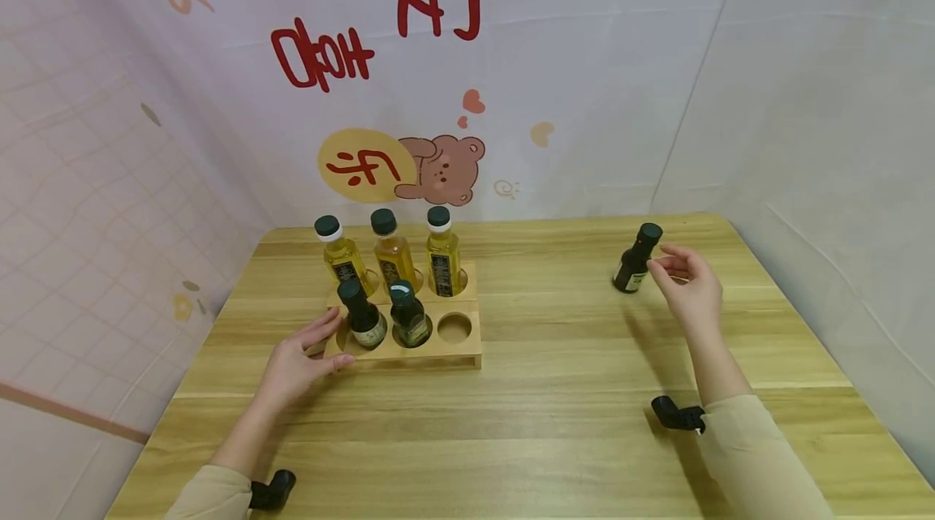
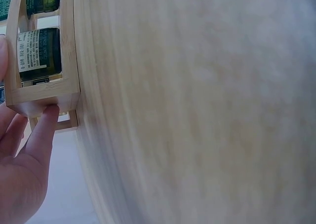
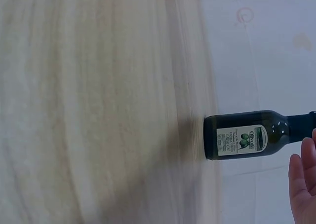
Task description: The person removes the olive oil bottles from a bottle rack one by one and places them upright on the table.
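Note:
My left hand (image 1: 292, 366) grips the left end of a two-step wooden bottle rack (image 1: 467, 345), its thumb at the front corner and its fingers along the side. Two dark green bottles, one at the left (image 1: 368, 327) and one in the middle (image 1: 411, 325), sit in the rack's front row, where the right-hand hole (image 1: 454, 328) holds nothing. On the right of the table, a dark olive oil bottle (image 1: 632, 267) stands upright with its green cap on. My right hand (image 1: 690, 289) is beside it, fingers loosely bent, fingertips right at the bottle's neck (image 3: 297, 127).
Three bottles of yellow oil, left (image 1: 346, 264), middle (image 1: 395, 260) and right (image 1: 443, 256), fill the rack's raised back row. The wooden table (image 1: 540, 423) meets a printed white cloth (image 1: 584, 98) at its back edge. Each wrist wears a black camera mount (image 1: 679, 414).

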`<action>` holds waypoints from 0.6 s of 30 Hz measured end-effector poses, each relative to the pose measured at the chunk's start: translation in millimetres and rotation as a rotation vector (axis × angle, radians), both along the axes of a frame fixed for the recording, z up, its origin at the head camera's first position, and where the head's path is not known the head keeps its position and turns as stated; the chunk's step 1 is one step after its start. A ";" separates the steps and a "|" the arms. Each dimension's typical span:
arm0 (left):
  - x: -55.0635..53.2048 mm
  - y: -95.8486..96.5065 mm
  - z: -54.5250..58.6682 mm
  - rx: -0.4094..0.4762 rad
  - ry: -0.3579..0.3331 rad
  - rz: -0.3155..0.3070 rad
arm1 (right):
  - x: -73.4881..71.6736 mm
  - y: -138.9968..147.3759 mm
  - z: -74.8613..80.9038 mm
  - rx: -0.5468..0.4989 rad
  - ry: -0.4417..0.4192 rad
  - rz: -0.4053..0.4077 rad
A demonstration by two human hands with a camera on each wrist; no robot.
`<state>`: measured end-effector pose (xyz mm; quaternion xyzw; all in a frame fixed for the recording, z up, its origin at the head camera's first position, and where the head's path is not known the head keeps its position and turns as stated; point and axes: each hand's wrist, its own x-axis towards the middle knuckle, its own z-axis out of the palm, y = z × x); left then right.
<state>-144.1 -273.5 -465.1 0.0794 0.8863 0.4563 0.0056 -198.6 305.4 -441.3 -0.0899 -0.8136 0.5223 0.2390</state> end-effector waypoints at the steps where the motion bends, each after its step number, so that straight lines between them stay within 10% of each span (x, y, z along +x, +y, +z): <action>1: 0.1 0.1 0.3 0.002 -0.001 -0.001 | 1.1 -1.3 0.1 0.021 0.009 0.011; 18: -0.7 -0.9 1.3 -0.002 -0.008 -0.009 | 24.7 -47.6 19.6 0.182 0.104 0.227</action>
